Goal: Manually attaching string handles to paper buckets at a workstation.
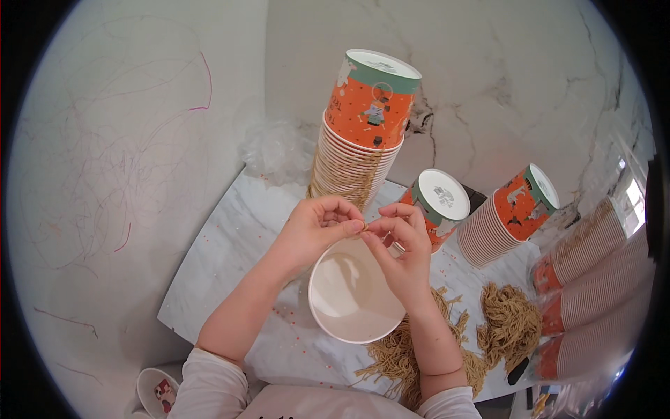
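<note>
Both hands meet above the open mouth of a white-lined paper cup [352, 297]. The left hand [317, 227] and the right hand [401, 241] are pinched fingertip to fingertip on a short piece of tan string [365, 226], held at the point where the two thumbs come together. The string runs only between the fingertips; its ends cannot be made out.

Handling, as a judgement: the string is light, limp and thin, so it will sag or slip unless it is pinched near its end with thumb and forefinger. The cup below the hands is light, thin-walled and easily dented; take it by the rim or the side wall with gentle pressure.

Beyond the fingers, directly behind the hands, stands a tall stack of upturned orange cups [359, 136], with string loops hanging down its near side. Beyond and to the right of the right hand is a single upturned cup [440, 202], and farther right a leaning stack [509, 216]. At the far right lie bagged cup sleeves [593, 293]. Beside the right forearm, loose bundles of string [509, 321] lie on the marble table [223, 251]. A crumpled clear plastic bag [276, 150] sits behind the left hand. The tall stack stands close to the fingertips and could be knocked.
</note>
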Action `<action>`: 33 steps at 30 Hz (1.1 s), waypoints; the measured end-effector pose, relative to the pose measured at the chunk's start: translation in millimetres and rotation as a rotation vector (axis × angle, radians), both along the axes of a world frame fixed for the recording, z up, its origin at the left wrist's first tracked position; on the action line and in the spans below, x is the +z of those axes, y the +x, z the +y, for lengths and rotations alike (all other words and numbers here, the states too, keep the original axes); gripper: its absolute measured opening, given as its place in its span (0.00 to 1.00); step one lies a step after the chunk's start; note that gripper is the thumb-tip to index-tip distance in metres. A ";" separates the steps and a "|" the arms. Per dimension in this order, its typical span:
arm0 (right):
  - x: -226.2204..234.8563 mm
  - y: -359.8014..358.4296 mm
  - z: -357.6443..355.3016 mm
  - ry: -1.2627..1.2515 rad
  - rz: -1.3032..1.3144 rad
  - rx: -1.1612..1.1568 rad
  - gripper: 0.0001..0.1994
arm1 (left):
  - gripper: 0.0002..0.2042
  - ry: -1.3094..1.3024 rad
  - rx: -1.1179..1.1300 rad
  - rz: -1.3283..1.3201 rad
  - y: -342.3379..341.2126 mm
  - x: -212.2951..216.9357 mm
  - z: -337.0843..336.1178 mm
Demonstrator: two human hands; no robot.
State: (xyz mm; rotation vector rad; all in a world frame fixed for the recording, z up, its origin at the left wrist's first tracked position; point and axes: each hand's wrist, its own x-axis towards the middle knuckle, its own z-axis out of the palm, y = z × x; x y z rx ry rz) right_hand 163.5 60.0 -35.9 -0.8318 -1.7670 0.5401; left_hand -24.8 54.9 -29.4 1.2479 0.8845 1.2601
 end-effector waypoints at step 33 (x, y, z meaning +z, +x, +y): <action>18.1 32.4 3.6 -0.299 -0.519 0.214 0.05 | 0.03 -0.144 -0.230 0.137 -0.4 -37.6 25.3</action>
